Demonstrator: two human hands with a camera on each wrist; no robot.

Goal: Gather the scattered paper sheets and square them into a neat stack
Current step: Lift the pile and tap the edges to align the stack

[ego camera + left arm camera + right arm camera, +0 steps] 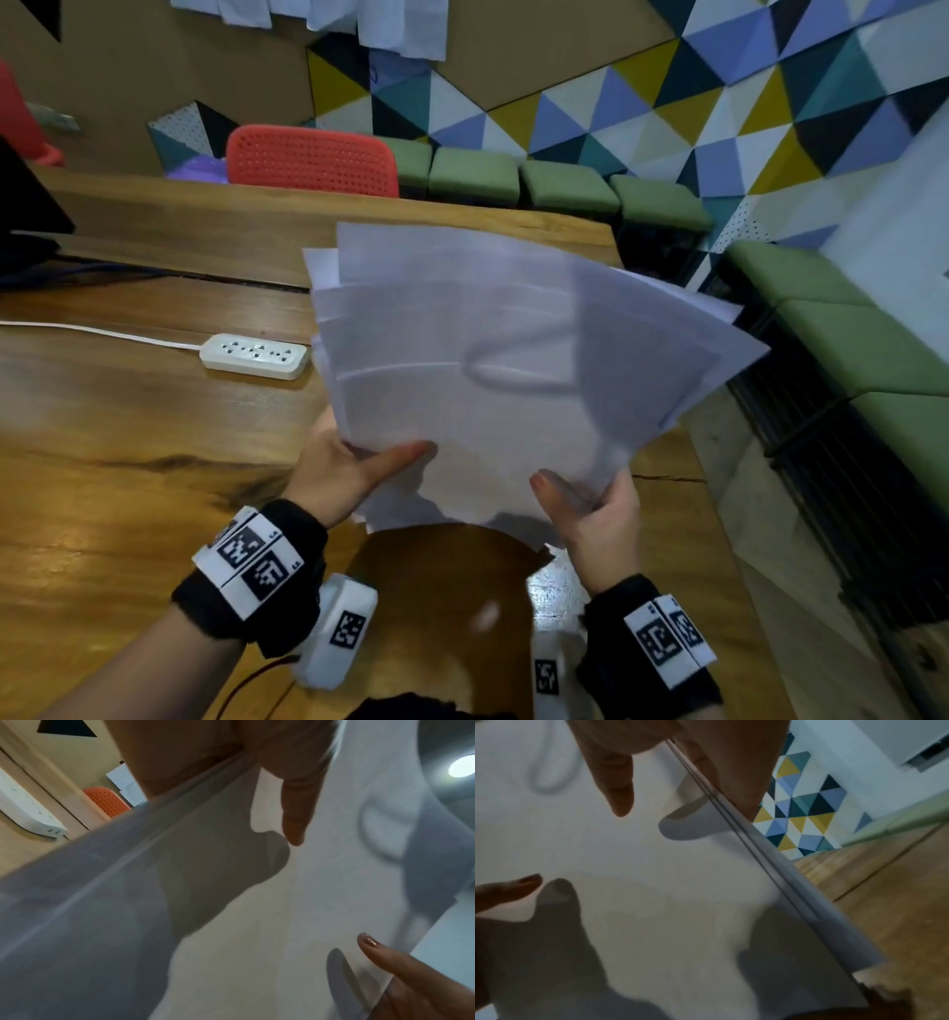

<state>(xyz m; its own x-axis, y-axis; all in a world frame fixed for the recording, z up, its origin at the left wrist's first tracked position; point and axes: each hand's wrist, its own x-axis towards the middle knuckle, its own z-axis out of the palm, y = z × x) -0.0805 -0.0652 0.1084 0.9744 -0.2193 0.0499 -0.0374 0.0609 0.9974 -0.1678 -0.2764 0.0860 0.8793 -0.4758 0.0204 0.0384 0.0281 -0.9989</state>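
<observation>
Several white paper sheets (503,360) are held up off the wooden table (128,462), fanned out unevenly with their corners and edges out of line. My left hand (359,473) grips the bunch at its lower left, thumb on top and fingers hidden underneath. My right hand (590,509) grips the lower right corner the same way. The left wrist view shows the sheets (257,902) close up with my left thumb (295,811) lying on them. In the right wrist view my right thumb (613,780) presses the top sheet (654,882), and the stacked edges run diagonally.
A white power strip (254,355) with its cable lies on the table left of the sheets. A red chair (313,162) and green stools (518,180) stand beyond the far edge. The table's right edge drops off near a green bench (847,334).
</observation>
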